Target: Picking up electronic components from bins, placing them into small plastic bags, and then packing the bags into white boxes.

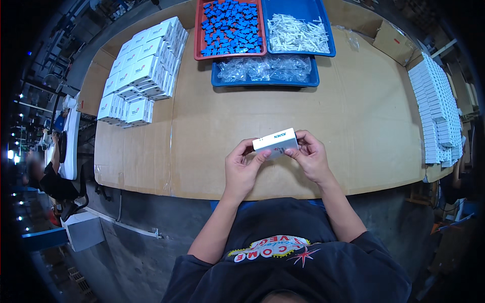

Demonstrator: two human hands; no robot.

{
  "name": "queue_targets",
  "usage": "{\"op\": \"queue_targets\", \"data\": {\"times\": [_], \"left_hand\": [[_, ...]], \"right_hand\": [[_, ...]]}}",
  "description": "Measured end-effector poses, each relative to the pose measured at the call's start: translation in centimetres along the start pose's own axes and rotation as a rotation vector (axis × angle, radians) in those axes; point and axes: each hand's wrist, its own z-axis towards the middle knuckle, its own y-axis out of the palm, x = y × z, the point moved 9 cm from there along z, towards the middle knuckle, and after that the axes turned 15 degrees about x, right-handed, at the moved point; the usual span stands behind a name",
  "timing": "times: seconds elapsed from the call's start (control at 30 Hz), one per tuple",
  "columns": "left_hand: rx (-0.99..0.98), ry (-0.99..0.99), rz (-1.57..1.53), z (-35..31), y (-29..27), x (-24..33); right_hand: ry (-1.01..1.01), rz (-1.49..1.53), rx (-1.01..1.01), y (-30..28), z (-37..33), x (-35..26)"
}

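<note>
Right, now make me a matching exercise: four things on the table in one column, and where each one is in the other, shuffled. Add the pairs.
Things:
1. White box with a printed face
2. Small blue pieces
3. Thin white pieces
4. Clear plastic items

Places:
A. In the upper blue tray, right of the red one
B. Held between the left hand and the right hand
C. In the lower blue tray
D. In the red tray

Pairs: 1-B, 2-D, 3-A, 4-C
</note>
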Motion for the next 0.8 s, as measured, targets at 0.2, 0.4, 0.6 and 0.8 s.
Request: {"op": "queue_targets", "data": {"times": [0.2, 0.4, 0.6, 0.8], "left_hand": [[-0.026, 0.014, 0.047, 0.5, -0.4, 0.3], [-0.005, 0.010, -0.067, 0.8, 0.9, 0.4], [0.012, -0.126, -0.067, 1.1, 0.1, -2.2], [0.236, -0.053, 0.008, 1.5, 0.2, -0.8]], "right_hand": [[0.357, 0.277, 0.040, 1.2, 0.0, 1.8], [0.659, 0.520, -0.062, 2.1, -1.0, 4.2], [0.647, 0.213, -0.155, 2.1, -1.7, 4.0], [0.182, -0.145, 0.169, 1.5, -0.5, -0.3]]}}
